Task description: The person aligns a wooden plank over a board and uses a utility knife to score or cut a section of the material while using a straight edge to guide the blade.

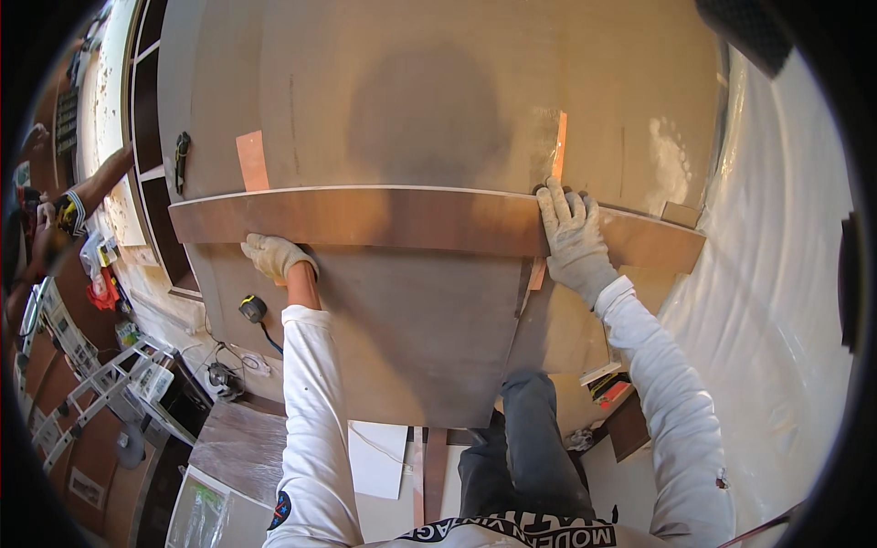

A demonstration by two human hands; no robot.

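A long brown wooden board (393,219) with a pale far edge spans a large brown panel (411,320) from side to side. My right hand (574,237), in a pale work glove, is closed over the board right of the middle, its fingertips at the far edge. Against the near edge, towards the left end, my gloved left hand (277,258) has its fingers curled around it; some of its grip is hidden. An orange-brown strip (251,161) pokes out beyond the board on the left. Another thin strip (560,144) passes beneath it by my right hand.
A utility knife (181,163) and a tape measure (252,309) lie on the left of the panel. A stepladder (114,384) stands at lower left. Plastic sheeting (776,274) hangs at the right. Another person's arm (100,183) reaches in at far left, beside a dark open frame (151,119).
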